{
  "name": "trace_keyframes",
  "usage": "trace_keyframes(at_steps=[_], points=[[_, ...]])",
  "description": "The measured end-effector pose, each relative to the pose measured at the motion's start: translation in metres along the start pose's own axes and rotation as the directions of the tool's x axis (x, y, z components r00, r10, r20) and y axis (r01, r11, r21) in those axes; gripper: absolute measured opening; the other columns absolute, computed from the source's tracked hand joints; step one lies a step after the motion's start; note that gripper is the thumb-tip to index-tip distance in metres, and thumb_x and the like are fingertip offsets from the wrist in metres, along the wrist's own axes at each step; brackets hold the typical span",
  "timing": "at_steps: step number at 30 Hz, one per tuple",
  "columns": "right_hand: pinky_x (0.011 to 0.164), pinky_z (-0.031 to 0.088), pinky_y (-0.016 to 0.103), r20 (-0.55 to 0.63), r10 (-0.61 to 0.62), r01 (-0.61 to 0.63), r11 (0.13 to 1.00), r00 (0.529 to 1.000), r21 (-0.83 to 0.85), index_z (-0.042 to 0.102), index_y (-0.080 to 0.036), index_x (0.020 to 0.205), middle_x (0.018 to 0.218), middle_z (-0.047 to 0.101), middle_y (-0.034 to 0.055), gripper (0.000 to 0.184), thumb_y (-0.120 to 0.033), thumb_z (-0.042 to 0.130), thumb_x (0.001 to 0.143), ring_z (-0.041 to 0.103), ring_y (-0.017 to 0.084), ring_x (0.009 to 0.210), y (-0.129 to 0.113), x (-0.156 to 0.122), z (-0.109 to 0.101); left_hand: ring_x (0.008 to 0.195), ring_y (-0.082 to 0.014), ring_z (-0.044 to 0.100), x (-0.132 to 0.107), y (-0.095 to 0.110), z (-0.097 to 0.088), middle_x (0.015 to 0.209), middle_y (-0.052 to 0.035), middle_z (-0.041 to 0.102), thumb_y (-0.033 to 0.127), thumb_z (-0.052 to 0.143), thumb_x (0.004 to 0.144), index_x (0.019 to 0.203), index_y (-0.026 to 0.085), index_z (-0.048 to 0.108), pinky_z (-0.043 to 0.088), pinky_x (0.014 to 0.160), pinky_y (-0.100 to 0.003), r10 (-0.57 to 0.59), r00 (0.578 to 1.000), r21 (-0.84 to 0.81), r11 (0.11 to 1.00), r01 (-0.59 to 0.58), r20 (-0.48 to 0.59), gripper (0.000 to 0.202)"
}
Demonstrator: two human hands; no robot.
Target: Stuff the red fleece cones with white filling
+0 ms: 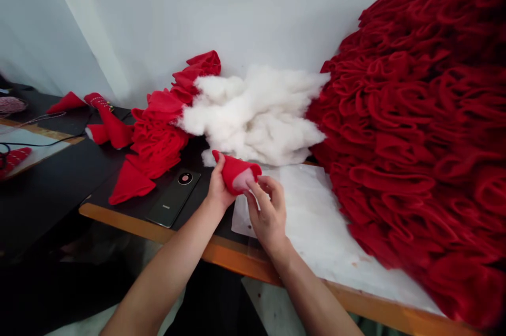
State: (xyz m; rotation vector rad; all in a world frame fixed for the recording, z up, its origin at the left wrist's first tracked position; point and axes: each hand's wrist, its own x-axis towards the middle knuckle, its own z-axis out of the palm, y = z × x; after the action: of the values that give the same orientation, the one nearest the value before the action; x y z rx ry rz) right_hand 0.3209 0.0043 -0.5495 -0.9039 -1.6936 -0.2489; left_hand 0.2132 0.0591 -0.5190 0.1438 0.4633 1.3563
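Note:
A red felt cone (233,170) lies on its side in the air above the table's front part, its open end turned to the right. White stuffing (243,180) fills that opening. My left hand (220,185) is wrapped round the cone from the left, thumb along its upper side. At the opening, the bent fingers of my right hand (269,207) touch the stuffing and the cone's rim; the exact grip of the fingertips is partly hidden. Just behind the cone rises a big fluffy heap of white fibre filling (253,114).
Folded red felt pieces (395,130) form a tall pile at right. More red felt pieces (160,141) lie left of the filling. A dark phone (174,200) rests near the table's wooden edge (126,223). White sheeting (304,214) covers the right part. Behind stands a wall (237,9).

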Motion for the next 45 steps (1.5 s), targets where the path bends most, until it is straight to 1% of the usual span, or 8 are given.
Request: trace_keyframes(at_steps=[9,15,25,29,32,36,41,45], points=[[0.072,0.056,0.032,0.122,0.125,-0.140,0.983,0.985,0.120,0.061,-0.018,0.104,0.093,0.059,0.0079,0.030,-0.005,0.039,0.088,0.060,0.019,0.085,0.004,0.003,0.005,0.065,-0.0130,0.063,-0.012,-0.019,0.000,0.077,-0.0031,0.065,0.035,0.057,0.086,0.109,0.018,0.057,0.050,0.065,-0.023,-0.084,0.992,0.137,0.988,0.071,0.096,0.029],[0.078,0.055,0.033,0.085,0.076,-0.085,0.990,0.994,0.116,0.060,-0.018,0.103,0.101,0.058,0.0093,0.026,-0.007,0.041,0.090,0.058,0.020,0.093,-0.001,0.003,0.001,0.067,-0.0137,0.063,-0.012,-0.019,-0.001,0.081,-0.0022,0.065,0.035,0.063,0.082,0.119,0.021,0.051,0.051,0.068,-0.025,-0.005,0.995,0.150,0.989,-0.011,0.103,0.041],[0.091,0.049,0.048,0.116,-0.018,0.007,0.995,0.993,0.102,0.054,-0.022,0.123,0.113,0.059,0.0101,0.042,-0.003,0.036,0.089,0.054,0.025,0.108,-0.003,0.000,0.003,0.081,-0.0226,0.066,-0.008,-0.010,0.001,0.082,-0.0070,0.066,0.064,0.046,0.083,0.103,0.017,0.058,0.051,0.084,-0.039,0.028,0.998,0.063,0.997,-0.031,0.053,0.052],[0.095,0.046,0.051,0.195,0.092,-0.137,0.963,0.976,0.231,0.055,-0.020,0.124,0.115,0.061,0.0117,0.043,-0.006,0.041,0.086,0.053,0.028,0.113,-0.001,-0.001,0.004,0.090,-0.0249,0.065,-0.009,-0.013,0.001,0.082,-0.0055,0.065,0.060,0.055,0.080,0.105,0.020,0.058,0.049,0.088,-0.042,-0.028,0.993,0.120,0.993,0.014,0.114,0.047],[0.098,0.044,0.050,0.259,0.303,-0.393,0.795,0.917,0.462,0.058,-0.023,0.121,0.121,0.060,0.0087,0.041,-0.012,0.049,0.083,0.054,0.028,0.115,0.003,0.001,-0.001,0.090,-0.0233,0.064,-0.009,-0.015,0.001,0.084,-0.0054,0.066,0.049,0.070,0.072,0.096,0.017,0.060,0.048,0.088,-0.037,0.031,0.992,0.185,0.981,-0.053,0.123,0.041],[0.104,0.038,0.051,0.419,0.480,-0.597,0.314,0.770,0.738,0.059,-0.023,0.121,0.123,0.061,0.0060,0.035,-0.028,0.054,0.087,0.053,0.028,0.118,0.006,0.004,-0.005,0.083,-0.0185,0.064,-0.009,-0.018,0.000,0.090,-0.0058,0.068,0.030,0.083,0.059,0.092,0.013,0.063,0.047,0.082,-0.031,0.148,0.973,0.301,0.933,-0.197,0.177,0.042],[0.104,0.037,0.053,0.404,0.676,-0.691,0.219,0.617,0.689,0.067,-0.019,0.108,0.112,0.067,0.0075,0.034,-0.043,0.062,0.086,0.058,0.028,0.110,0.009,0.003,-0.001,0.082,-0.0185,0.065,-0.011,-0.021,0.001,0.089,-0.0050,0.071,0.024,0.082,0.058,0.091,0.017,0.060,0.046,0.083,-0.033,0.211,0.957,0.370,0.888,-0.273,0.198,0.040],[0.104,0.037,0.053,0.429,0.684,-0.687,0.146,0.590,0.712,0.068,-0.020,0.104,0.109,0.068,0.0068,0.034,-0.047,0.063,0.083,0.060,0.028,0.108,0.010,0.004,-0.002,0.089,-0.0232,0.066,-0.005,-0.008,0.003,0.085,-0.0063,0.070,0.039,0.078,0.065,0.085,0.015,0.061,0.047,0.087,-0.036,0.281,0.944,0.277,0.906,-0.320,0.172,0.035]])
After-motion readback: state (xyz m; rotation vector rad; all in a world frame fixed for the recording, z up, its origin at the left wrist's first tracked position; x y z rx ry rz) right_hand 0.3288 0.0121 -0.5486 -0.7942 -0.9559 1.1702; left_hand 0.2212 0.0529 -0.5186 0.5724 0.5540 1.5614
